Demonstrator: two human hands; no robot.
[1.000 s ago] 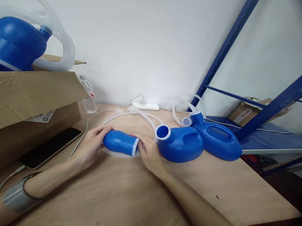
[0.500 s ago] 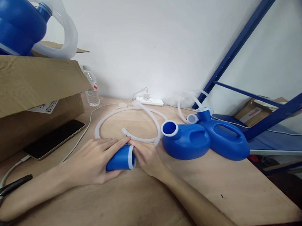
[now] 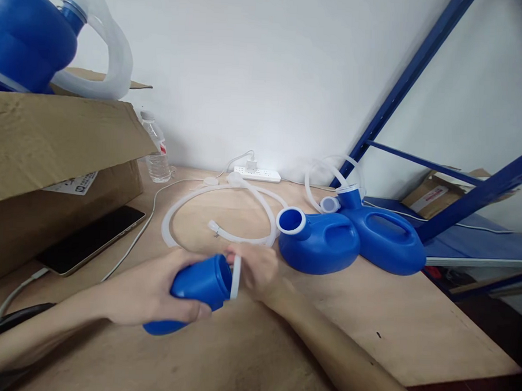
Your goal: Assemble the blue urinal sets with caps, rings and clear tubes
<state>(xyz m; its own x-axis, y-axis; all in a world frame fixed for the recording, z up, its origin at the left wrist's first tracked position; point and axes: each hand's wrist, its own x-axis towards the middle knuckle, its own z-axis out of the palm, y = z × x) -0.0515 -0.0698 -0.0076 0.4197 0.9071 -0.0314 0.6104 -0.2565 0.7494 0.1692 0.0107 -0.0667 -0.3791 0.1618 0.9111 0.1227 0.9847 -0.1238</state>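
Note:
My left hand (image 3: 146, 294) is wrapped around a blue plastic bottle (image 3: 199, 282), tilted with its wide mouth towards the right. A white ring (image 3: 236, 280) stands just off that mouth, pinched in the fingers of my right hand (image 3: 260, 270). Behind my hands a clear tube (image 3: 170, 214) lies coiled on the table. To the right rests a blue urinal bottle (image 3: 323, 244) with a handle and a white ring around its open mouth. Beside it is another blue urinal bottle (image 3: 386, 244), with a tube (image 3: 309, 183) at its neck.
On the left are a cardboard box (image 3: 64, 146) with another blue bottle (image 3: 30, 35) on top, a phone (image 3: 92, 240) on a cable and a water bottle (image 3: 156, 156). A power strip (image 3: 262, 174) lies by the wall. Right of the table (image 3: 410, 334) stands a blue shelf (image 3: 470, 242).
The white ring has come away from the bottle mouth with my right hand, which moved slightly right. My left hand has shifted its grip, and more of the bottle now shows.

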